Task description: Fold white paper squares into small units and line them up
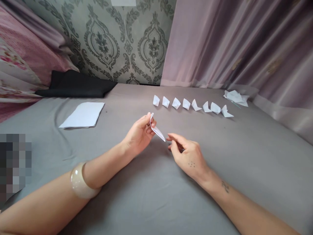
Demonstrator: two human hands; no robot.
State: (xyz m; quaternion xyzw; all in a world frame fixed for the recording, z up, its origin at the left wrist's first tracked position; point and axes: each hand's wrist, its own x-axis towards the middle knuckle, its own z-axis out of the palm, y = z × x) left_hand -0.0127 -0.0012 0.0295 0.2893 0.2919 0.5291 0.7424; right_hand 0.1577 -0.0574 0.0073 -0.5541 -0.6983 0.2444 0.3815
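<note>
Between the thumb and fingers of my left hand [140, 133] is a small piece of folded white paper [158, 132], held above the grey cloth. Its pointed end slants down to the right, and the layers show along its edge. Just right of that tip is my right hand [187, 153], its fingers curved and apart, with nothing visible in them. A narrow gap seems to separate them from the paper. Beyond both hands stands a row of several folded white paper pieces [186, 104], some with raised points.
A stack of white paper sheets [83, 115] lies at the left on the grey cloth [151, 195]. Behind it is a folded black cloth [80, 85]. Crumpled or folded white papers [235, 96] lie at the back right near the curtain [220, 42]. A patterned wall [127, 39] rises behind.
</note>
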